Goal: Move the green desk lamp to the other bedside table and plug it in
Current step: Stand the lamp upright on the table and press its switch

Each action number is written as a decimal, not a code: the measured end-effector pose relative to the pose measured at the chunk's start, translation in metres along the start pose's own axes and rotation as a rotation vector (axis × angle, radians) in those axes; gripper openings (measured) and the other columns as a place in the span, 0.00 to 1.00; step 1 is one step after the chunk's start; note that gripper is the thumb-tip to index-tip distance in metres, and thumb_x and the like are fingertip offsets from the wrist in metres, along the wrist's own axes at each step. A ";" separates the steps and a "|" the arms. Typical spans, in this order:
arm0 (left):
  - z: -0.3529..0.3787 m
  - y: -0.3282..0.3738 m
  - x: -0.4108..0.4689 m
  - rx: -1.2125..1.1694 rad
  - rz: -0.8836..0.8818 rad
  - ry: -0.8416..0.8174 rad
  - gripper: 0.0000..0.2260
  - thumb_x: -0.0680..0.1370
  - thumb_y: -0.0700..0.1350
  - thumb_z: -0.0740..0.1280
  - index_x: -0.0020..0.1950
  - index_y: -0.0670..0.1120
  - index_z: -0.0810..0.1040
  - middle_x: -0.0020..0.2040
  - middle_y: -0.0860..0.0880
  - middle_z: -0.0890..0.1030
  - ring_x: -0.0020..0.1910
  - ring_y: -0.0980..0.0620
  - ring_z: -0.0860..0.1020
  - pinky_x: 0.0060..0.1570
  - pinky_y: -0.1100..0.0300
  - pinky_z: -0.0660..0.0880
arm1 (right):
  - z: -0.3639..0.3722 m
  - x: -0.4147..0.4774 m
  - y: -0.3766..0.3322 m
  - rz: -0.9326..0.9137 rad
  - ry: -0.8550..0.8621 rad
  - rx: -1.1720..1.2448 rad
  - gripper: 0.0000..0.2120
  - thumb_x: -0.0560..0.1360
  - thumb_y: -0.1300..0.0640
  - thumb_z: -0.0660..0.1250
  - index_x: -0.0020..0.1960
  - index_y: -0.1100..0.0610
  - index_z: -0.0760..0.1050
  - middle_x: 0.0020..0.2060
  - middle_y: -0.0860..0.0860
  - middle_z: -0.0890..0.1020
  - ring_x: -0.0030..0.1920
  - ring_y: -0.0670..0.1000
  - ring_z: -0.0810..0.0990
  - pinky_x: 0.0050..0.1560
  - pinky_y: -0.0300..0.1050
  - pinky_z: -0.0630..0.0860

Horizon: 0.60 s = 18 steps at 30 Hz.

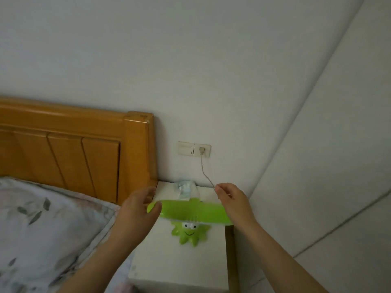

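The green desk lamp [188, 216] sits on the white bedside table [169, 265], low in the middle of the frame. Its cord [204, 170] runs up to the plug [201, 149] in the wall socket [202, 151]. The right hand [231, 199] pinches the cord. The left hand [137, 208] curls open, touching the lamp's left end. It looks plugged in; I cannot tell which table this is.

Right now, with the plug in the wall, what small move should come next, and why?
Probably slide the right hand up the cord to the plug and pull it from the socket. The cord still ties the green lamp to the wall, so lifting it away would strain it.
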<state>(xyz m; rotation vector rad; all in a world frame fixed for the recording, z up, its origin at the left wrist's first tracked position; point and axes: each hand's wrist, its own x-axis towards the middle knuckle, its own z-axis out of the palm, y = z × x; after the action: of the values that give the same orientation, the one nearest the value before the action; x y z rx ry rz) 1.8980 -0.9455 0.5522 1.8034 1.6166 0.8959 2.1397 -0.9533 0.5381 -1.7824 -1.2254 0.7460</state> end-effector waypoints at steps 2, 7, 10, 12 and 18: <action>-0.013 -0.008 -0.032 0.001 0.004 -0.006 0.16 0.73 0.45 0.69 0.61 0.46 0.75 0.53 0.52 0.80 0.50 0.53 0.79 0.52 0.52 0.78 | 0.005 -0.038 0.003 -0.032 0.010 0.017 0.07 0.76 0.54 0.64 0.49 0.56 0.79 0.42 0.49 0.82 0.42 0.45 0.78 0.39 0.26 0.70; -0.037 -0.012 -0.092 0.015 0.019 -0.014 0.15 0.74 0.46 0.67 0.60 0.47 0.75 0.51 0.55 0.75 0.49 0.56 0.75 0.47 0.62 0.72 | 0.010 -0.108 0.006 -0.039 -0.011 -0.003 0.08 0.75 0.54 0.65 0.51 0.56 0.79 0.42 0.47 0.82 0.42 0.40 0.77 0.39 0.23 0.69; -0.039 -0.012 -0.119 0.007 -0.002 -0.019 0.17 0.75 0.47 0.67 0.63 0.47 0.73 0.54 0.55 0.76 0.50 0.57 0.74 0.48 0.63 0.71 | 0.009 -0.141 0.013 -0.041 -0.007 -0.008 0.07 0.75 0.55 0.65 0.50 0.55 0.79 0.41 0.45 0.81 0.42 0.39 0.78 0.39 0.24 0.70; -0.036 -0.014 -0.131 -0.001 -0.008 -0.029 0.17 0.75 0.46 0.67 0.64 0.46 0.73 0.58 0.52 0.78 0.50 0.56 0.74 0.48 0.63 0.71 | 0.009 -0.156 0.022 -0.049 -0.015 -0.032 0.06 0.75 0.55 0.65 0.49 0.55 0.78 0.41 0.45 0.81 0.42 0.42 0.79 0.40 0.26 0.70; -0.005 -0.038 -0.155 0.031 -0.017 -0.009 0.19 0.75 0.46 0.66 0.66 0.47 0.72 0.61 0.50 0.78 0.51 0.57 0.74 0.49 0.64 0.71 | 0.020 -0.169 0.083 -0.057 -0.107 -0.244 0.12 0.76 0.50 0.62 0.55 0.55 0.77 0.51 0.50 0.82 0.53 0.48 0.79 0.56 0.43 0.75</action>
<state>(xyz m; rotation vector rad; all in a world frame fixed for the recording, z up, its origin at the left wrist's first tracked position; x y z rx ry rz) 1.8621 -1.0950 0.5087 1.8095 1.6460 0.8593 2.1009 -1.1208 0.4586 -1.9143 -1.4852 0.6900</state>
